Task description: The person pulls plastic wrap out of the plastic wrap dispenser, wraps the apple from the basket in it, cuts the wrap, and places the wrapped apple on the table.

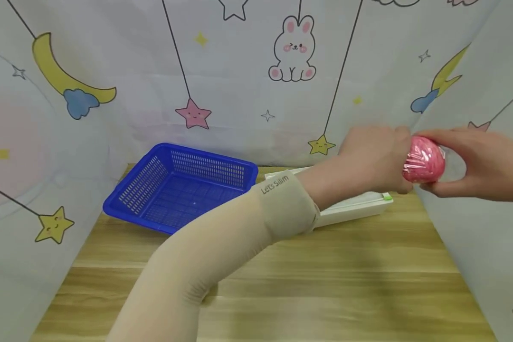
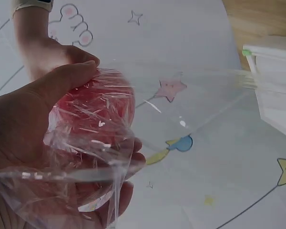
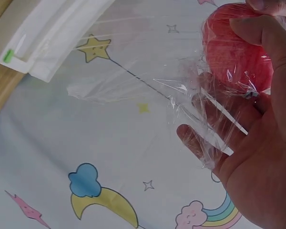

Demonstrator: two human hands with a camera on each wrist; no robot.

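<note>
A round pink-red thing (image 1: 425, 159), perhaps a fruit or a ball, is wrapped in wrinkled clear cling film and held up at the right. My left hand (image 1: 376, 156) reaches across and grips it; in the left wrist view the thumb lies over it and fingers curl beneath. From the other side my right hand (image 1: 491, 164) holds it, its thumb on the wrapped surface in the right wrist view, some fingers spread behind loose film. Clear cling film (image 2: 190, 100) trails from the thing toward a white box (image 2: 276, 76) with a green slider, probably the film dispenser.
A blue plastic basket (image 1: 141, 218) with slotted walls stands at the back left of the wood-grain table (image 1: 325, 285). The white box lies behind my left forearm. White cartoon-print cloth (image 1: 248, 85) encloses the back and both sides.
</note>
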